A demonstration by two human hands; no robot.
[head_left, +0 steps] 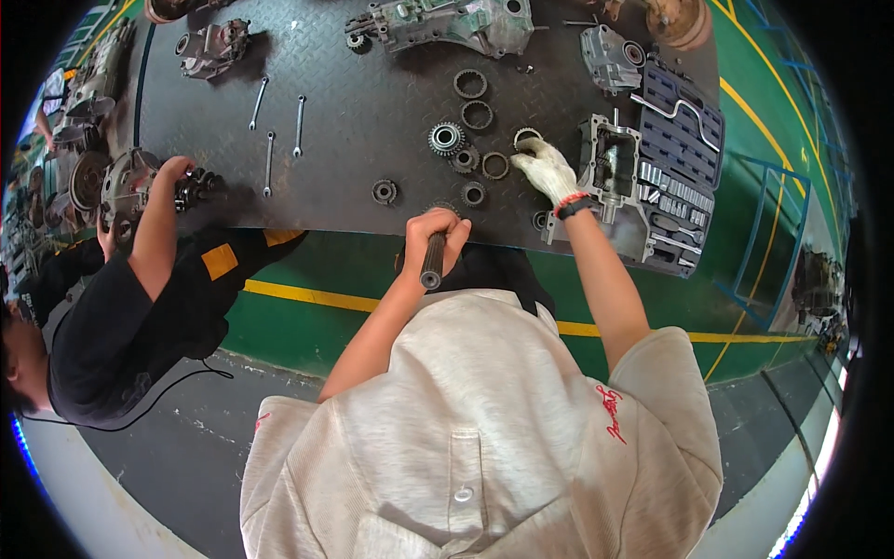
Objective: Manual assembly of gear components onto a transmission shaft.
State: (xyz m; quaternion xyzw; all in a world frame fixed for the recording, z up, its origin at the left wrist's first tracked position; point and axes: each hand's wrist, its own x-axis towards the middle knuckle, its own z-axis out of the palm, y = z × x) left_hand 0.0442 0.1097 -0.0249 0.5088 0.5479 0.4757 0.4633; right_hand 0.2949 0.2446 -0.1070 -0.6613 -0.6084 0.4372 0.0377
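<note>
My left hand point(435, 231), bare, is wrapped round a splined metal shaft point(432, 264) at the table's near edge. The shaft points toward me, and a gear point(443, 209) shows just beyond my fingers. My right hand point(547, 168) wears a white glove, its fingertips closed on the rim of a thin toothed ring point(527, 136). Left of the glove lie another ring point(495, 166), a large gear point(446, 139), a smaller gear point(465, 159) and a hub point(473, 194). Two dark rings point(472, 84) point(477, 115) lie farther back. One small gear point(385, 192) sits apart, left of my left hand.
An open gearbox housing point(615, 154) stands right of my glove, beside a socket set case point(678, 200). A larger gearbox casing point(447, 26) lies at the back. Three wrenches point(270, 164) lie to the left, where another person's arm point(160, 219) reaches a gear assembly point(130, 191).
</note>
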